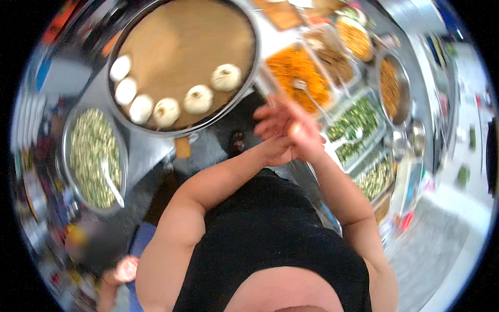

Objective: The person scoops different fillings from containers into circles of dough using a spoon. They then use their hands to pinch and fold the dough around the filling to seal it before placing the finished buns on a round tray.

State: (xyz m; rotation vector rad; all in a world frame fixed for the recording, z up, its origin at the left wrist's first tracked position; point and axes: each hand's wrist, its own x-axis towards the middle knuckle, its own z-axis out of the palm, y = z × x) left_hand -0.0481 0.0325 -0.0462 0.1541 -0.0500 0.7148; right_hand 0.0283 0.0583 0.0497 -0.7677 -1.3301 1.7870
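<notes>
My left hand [280,151] and my right hand [302,130] meet in front of my body, the right lying across the left. Both are blurred, and I see nothing held in either. The right hand's fingers are spread towards the left; most of the left hand's fingers are hidden. Just right of the hands is a tray of orange shredded filling [286,70] with a metal spoon [308,93] in it. Beside it a clear tray of chopped greens [360,117] holds another spoon [351,134]. Up to the left, several pleated buns [198,99] line the near rim of a large round pan [187,35].
An oval metal bowl of chopped pale-green filling [93,156] with a white spoon [113,187] stands left. A brown filling tray [331,56], a metal bowl [403,93] and a lower tray of chopped filling [374,177] stand right. Another person's hand [128,269] shows at lower left.
</notes>
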